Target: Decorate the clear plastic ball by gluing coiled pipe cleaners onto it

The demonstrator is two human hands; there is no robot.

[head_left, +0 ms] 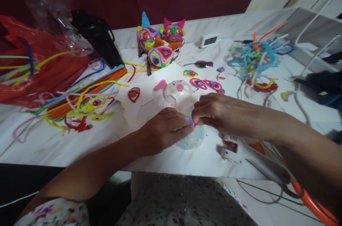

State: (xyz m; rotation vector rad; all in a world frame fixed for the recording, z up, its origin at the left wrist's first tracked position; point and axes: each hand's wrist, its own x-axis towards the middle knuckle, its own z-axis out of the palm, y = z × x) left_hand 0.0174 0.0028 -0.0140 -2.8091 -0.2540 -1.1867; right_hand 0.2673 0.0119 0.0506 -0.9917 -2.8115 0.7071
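Note:
My left hand [167, 131] and my right hand [207, 112] meet over a clear round piece with pale blue specks [191, 140] near the table's front edge. Both hands have their fingertips pressed around a small pink and purple fuzzy piece [190, 122], left fingers on one side, right fingers on the other. Just behind them lies a clear speckled dome [180, 89] with a pink fuzzy spot and a pink ear-like piece [160, 85]. Several fuzzy eye shapes [198, 83] rest beyond my right hand.
Three colourful fuzzy heads [160, 55] stand at the back, left of a small digital display [210, 40]. Pipe cleaners [85, 96], a black bottle [97, 37] and a red bag [45, 73] fill the left. A glue gun [256, 156] lies right, below tangled pipe cleaners [263, 57].

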